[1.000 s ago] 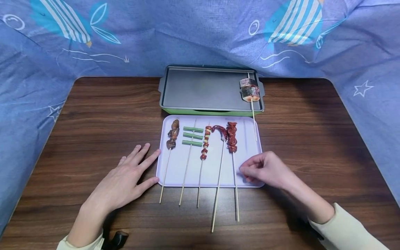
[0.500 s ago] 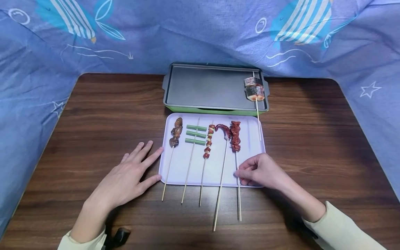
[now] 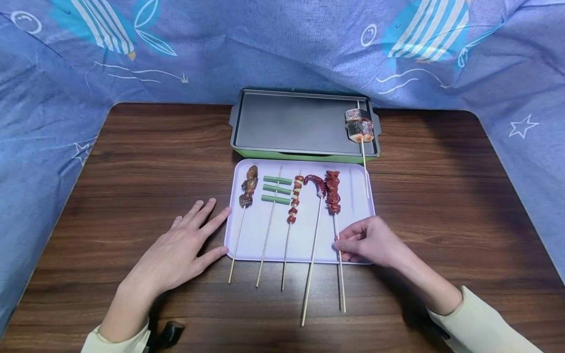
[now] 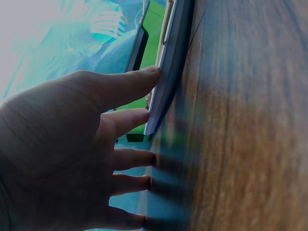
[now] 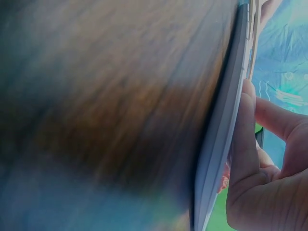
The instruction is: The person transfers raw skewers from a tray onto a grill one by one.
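Note:
A lilac tray [image 3: 350, 191] holds several skewers, their sticks overhanging its near edge. My right hand [image 3: 372, 242] pinches the stick of the red meat skewer [image 3: 333, 193], below the meat. Left of that lies a skewer with a curled red tentacle [image 3: 314, 180]. My left hand [image 3: 174, 255] lies spread at the tray's left side, with its thumb and index finger touching the rim. In the left wrist view, the thumb [image 4: 127, 86] rests against the tray's edge. The right wrist view shows the right hand [image 5: 269, 178] close over the tray's rim [image 5: 219, 139].
Behind the tray stands a green-based grill with a dark plate [image 3: 291, 122]. A skewer of fish chunks [image 3: 359, 131] lies on its right end, its stick reaching over the tray. Also on the tray are green-stick [image 3: 276, 189], red-and-yellow [image 3: 295, 196] and brown-chunk [image 3: 249, 186] skewers.
My right hand has moved left onto the meat skewer's stick and now pinches it. The stick's lower end has swung slightly right. My left hand stays at the tray's rim.

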### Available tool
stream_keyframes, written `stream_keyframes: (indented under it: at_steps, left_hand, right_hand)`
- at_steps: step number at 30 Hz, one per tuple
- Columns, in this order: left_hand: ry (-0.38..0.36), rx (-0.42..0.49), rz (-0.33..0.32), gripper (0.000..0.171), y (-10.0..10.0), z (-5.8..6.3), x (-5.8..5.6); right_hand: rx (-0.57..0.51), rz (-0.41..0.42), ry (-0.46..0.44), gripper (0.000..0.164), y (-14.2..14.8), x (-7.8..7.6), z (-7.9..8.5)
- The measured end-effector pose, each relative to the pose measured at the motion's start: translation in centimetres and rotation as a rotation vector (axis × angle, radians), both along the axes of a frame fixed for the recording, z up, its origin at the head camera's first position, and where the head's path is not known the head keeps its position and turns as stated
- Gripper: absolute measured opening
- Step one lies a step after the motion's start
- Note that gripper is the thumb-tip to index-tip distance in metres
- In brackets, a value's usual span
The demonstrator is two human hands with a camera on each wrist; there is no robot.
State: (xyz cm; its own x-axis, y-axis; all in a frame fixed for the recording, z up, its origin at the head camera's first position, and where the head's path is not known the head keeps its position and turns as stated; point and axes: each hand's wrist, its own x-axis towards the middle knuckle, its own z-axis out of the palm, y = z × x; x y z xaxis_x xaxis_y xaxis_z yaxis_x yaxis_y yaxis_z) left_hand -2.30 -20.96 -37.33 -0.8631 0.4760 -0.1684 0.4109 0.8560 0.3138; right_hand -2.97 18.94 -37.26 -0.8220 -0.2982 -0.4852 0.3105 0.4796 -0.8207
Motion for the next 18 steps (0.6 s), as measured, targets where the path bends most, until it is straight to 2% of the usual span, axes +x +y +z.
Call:
stream_keyframes:
  at_steps: [11, 18]
  left_hand:
    - [0.009, 0.010, -0.001, 0.072, 0.2, 0.1, 0.0]
    - [-0.017, -0.010, 0.007, 0.074, 0.1, 0.1, 0.0]
  right_hand:
    - [-0.043, 0.019, 0.039, 0.013, 0.7, 0.9, 0.7]
    - [-0.042, 0.034, 0.063, 0.014, 1.3, 1.8, 1.2]
